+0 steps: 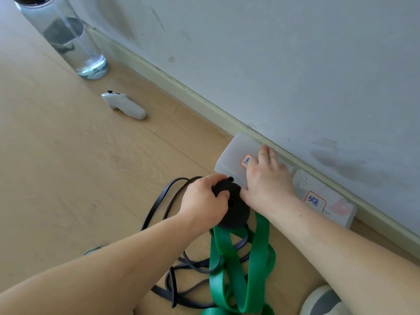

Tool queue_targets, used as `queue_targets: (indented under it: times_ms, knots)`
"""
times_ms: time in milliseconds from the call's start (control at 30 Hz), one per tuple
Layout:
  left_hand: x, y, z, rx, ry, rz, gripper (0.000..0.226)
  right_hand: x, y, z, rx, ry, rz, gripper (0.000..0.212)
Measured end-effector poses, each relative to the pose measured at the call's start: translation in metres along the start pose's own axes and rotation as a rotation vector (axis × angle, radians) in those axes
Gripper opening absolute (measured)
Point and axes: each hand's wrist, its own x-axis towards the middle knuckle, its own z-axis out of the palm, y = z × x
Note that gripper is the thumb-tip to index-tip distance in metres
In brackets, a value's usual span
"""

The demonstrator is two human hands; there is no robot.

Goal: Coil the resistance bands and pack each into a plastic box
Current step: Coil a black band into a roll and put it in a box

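Left hand: the left hand (204,196) clamps its fingers round the black band coil (235,206), thumb across the face.
Black band: tightly rolled, just in front of the boxes, its loose tail (159,201) trailing left over the floor (68,178).
Right hand: the right hand (268,178) lies flat with fingers straight on the lid of the near plastic box (234,151), gripping nothing.
Second box: the labelled box (327,201) sits beside it, along the skirting.
Green band: the green band (261,258) is uncoiled, lying loose beneath the coil.
Grey band: the grey band (195,267) is tangled with the green.
Further back: a water bottle (68,39) and a white controller (123,105).
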Motion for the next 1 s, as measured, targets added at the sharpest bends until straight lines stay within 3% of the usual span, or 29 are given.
queue_targets:
  times_ms: [433,733,833,933,1000]
  knots:
    - [0.013,0.004,0.005,-0.069,0.021,0.058,0.041,0.006,0.012,0.000,0.086,0.074,-0.060,0.056]
    - [0.014,0.003,0.008,-0.003,-0.003,0.048,0.043,-0.006,-0.004,-0.017,-0.095,0.065,-0.115,0.049]
    - [0.010,0.000,0.006,-0.027,-0.011,0.041,0.042,-0.008,0.008,-0.022,0.026,0.141,-0.150,0.045]
    - [0.004,-0.005,-0.001,-0.063,0.000,0.029,0.042,-0.010,0.032,-0.030,0.298,0.263,-0.114,0.050]
    - [0.000,-0.010,-0.008,-0.077,0.019,0.029,0.041,-0.013,0.045,-0.035,0.482,0.350,-0.109,0.038]
